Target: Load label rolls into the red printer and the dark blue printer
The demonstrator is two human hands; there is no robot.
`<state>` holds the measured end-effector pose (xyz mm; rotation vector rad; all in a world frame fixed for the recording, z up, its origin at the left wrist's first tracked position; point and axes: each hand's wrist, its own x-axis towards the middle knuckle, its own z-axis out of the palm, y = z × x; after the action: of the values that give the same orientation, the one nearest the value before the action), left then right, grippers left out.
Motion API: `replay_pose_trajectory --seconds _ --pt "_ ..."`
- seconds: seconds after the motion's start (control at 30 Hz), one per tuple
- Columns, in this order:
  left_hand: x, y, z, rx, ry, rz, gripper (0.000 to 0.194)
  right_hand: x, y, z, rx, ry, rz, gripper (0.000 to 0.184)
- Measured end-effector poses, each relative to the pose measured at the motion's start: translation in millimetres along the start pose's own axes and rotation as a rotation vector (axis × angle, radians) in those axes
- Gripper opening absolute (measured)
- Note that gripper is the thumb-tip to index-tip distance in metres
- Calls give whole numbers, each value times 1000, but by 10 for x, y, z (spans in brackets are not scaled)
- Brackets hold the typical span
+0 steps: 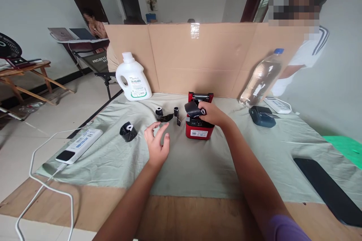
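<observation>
A small red-and-black printer [199, 133] stands on the cloth with its lid raised. Over its opening, my right hand [210, 113] closes round a roll of black ribbon [193, 109], with a loose flap of the ribbon sticking out to the left. My left hand [157, 145] hovers to the left of the printer, fingers spread and curved, holding nothing. Just beyond it lie a black ribbon roll with a trailing strip [164, 116] and a smaller roll [176, 112]. Farther left sits a loosely wound black roll [128, 131] with a white core.
A cardboard screen [198, 60] closes off the back. Against it stand a white jug [134, 79] and a tilted clear bottle [261, 79]. A white power bank [80, 145] with a cable lies left; a dark device [262, 116] and a phone [325, 188] lie right. Two people are beyond.
</observation>
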<state>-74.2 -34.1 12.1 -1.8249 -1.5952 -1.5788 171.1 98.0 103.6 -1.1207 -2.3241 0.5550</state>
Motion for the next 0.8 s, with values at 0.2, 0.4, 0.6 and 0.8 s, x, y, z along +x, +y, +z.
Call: replay_pose_trajectory --seconds 0.2,0.4,0.6,0.8 --pt "0 -13 1 -18 -1 -11 31 35 147 77 -67 89 137 21" --pt "15 -2 -7 -13 5 -19 28 122 261 206 -129 91 268 20" --pt "6 31 -10 -20 -16 -37 28 215 294 221 -108 110 352 19" --pt "5 39 11 -50 -45 -51 29 213 287 128 42 46 336 18"
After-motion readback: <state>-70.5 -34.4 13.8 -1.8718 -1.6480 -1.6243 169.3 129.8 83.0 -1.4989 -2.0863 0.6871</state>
